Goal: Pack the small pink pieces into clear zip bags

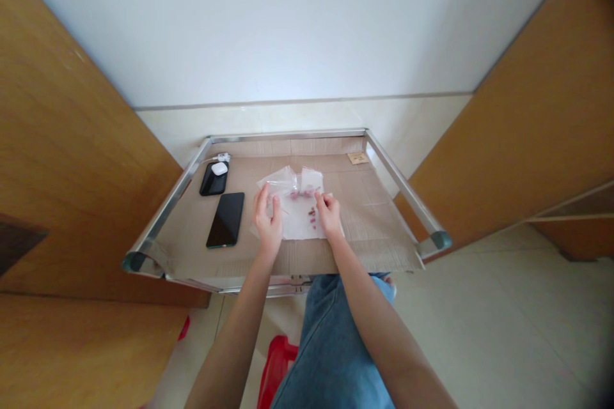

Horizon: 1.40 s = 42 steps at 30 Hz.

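Head view: I see the right hand [330, 214] with fingers pinched narrow above the white paper sheet [298, 222], hold unclear; left hand [267, 220] has fingers spread by the clear plastic bag [281, 182]. A slip could scatter small pink pieces [312, 217] on the sheet.

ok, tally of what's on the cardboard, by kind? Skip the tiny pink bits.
Phones: 2
Plastic bags: 2
White sheet: 1
Earbud case: 1
Charger: 1
Tan card: 1
Total: 8
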Available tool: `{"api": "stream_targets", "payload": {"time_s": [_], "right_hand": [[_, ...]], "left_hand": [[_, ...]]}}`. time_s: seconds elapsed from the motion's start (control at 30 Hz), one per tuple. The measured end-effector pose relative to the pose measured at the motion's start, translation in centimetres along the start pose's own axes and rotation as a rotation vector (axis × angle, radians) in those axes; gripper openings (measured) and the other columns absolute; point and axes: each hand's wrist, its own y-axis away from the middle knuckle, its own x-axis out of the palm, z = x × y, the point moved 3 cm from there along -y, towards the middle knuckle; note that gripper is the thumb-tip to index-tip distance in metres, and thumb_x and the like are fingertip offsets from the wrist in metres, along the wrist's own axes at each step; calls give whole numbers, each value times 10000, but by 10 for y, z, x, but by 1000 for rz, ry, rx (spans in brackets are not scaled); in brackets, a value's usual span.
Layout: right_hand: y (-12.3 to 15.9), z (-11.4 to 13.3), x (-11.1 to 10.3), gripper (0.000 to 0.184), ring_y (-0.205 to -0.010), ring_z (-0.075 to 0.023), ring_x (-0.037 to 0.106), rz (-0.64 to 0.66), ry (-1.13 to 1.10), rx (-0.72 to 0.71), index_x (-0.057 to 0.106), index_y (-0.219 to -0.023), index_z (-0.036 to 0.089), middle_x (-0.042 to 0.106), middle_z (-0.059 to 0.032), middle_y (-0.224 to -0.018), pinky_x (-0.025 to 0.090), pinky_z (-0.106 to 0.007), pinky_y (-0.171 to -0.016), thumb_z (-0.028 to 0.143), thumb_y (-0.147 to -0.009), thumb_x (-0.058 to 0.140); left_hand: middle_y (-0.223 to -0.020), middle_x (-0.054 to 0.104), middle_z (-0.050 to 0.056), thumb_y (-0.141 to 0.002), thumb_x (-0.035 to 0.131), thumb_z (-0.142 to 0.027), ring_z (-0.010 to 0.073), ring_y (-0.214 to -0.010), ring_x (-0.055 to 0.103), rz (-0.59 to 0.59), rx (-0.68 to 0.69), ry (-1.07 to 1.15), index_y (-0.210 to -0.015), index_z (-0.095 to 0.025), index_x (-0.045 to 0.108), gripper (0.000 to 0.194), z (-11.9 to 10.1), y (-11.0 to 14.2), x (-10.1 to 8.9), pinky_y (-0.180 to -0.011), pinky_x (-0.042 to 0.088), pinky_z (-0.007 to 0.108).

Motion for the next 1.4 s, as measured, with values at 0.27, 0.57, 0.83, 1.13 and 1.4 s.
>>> {"api": "stream_targets", "payload": {"time_s": [0.27, 0.57, 0.83, 1.13, 1.4], "right_hand": [[-3, -13, 2, 432, -413, -83, 423, 52, 122, -2, 378, -484, 206, 366, 57, -444, 305, -170, -368, 498, -756, 543], [0, -3, 3, 445, -422, -92, 376, 56, 267, -137, 382, -455, 210, 395, 47, -419, 262, -205, -413, 481, -778, 525], [2, -1, 5, 426, -444, -106, 338, 80, 267, -182, 391, -454, 210, 378, 47, -419, 245, -228, -456, 426, -784, 552], [2, 0, 5, 413, -456, -106, 329, 100, 276, -164, 398, -466, 207, 376, 44, -433, 235, -232, -463, 412, -789, 553], [0, -5, 6, 413, -455, -116, 357, 114, 417, -227, 360, -491, 211, 381, 41, -440, 233, -244, -484, 438, -818, 467]], "left_hand": [[-1206, 584, 120, -822, 542, -359, 259, -1125, 535, 161, -165, -224, -1221, -221, 544, 422, 27, 39, -45, -977, 410, 441], [-1344, 434, 109, -773, 584, -398, 367, -1212, 377, 125, -283, -669, -1019, -244, 628, 294, 13, 52, -67, -929, 339, 582], [-1351, 439, 172, -751, 564, -530, 348, -1181, 456, 542, 0, -657, -1262, -208, 464, 612, 25, 26, -23, -938, 368, 500], [-1412, 347, 214, -732, 605, -497, 377, -1211, 449, 688, 75, -612, -1366, -228, 349, 735, 34, 7, 1, -928, 389, 486], [-1410, 350, 155, -772, 566, -461, 314, -1205, 459, 829, 90, -791, -1276, -228, 447, 568, 24, -5, -3, -954, 367, 409]]}}
